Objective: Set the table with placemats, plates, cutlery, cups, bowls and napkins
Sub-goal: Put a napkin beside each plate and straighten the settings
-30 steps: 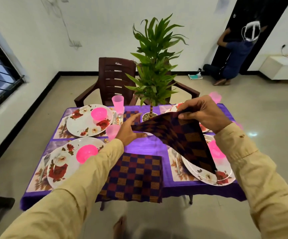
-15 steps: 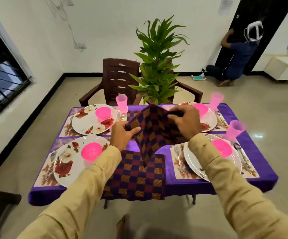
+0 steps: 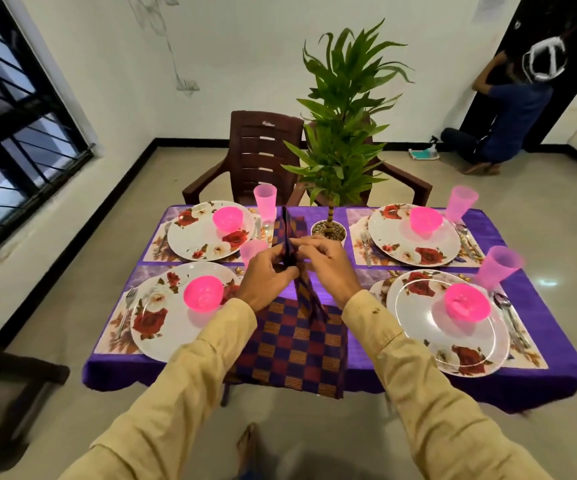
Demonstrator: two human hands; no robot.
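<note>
Four round white plates printed with red roses, one per setting: far-left plate (image 3: 197, 237), near-left plate (image 3: 173, 330), far-right plate (image 3: 401, 244), near-right plate (image 3: 418, 317). On each, one bright pink plastic bowl: far-left bowl (image 3: 227, 219), near-left bowl (image 3: 203, 293), far-right bowl (image 3: 425, 220), near-right bowl (image 3: 467, 302). By each setting, a translucent pink plastic cup: far-left cup (image 3: 265, 202), near-left cup (image 3: 250, 251) partly behind the hands, far-right cup (image 3: 464, 202), near-right cup (image 3: 496, 268). Hard to tell whether anything in the cups. At the middle of the far side, a small white pot (image 3: 314, 231) filled with pebbles and holding a tall green leafy plant (image 3: 342, 109).

Over the table's centre, raised edge-on between both hands, a folded cloth napkin checked in purple, maroon and orange (image 3: 289, 233). Left hand (image 3: 268, 277) curled round the fold, grasping it; right hand (image 3: 328, 268) pinching it with bent fingertips from the other side. Below them, a second checked napkin (image 3: 297, 351) lying flat and drooping over the near edge.

Under every plate, a floral rectangular placemat (image 3: 112, 336). Left of the near-left plate, a metal fork (image 3: 126, 311); right of the near-right plate, a metal spoon (image 3: 501, 301). Everything on a table draped in a purple cloth (image 3: 488, 379).

Beyond the table, a dark brown plastic armchair (image 3: 263, 150). To the left, a black-barred window (image 3: 10, 126). White walls, beige tiled floor. Far right, a person in blue (image 3: 512, 112) crouched at a dark doorway.
</note>
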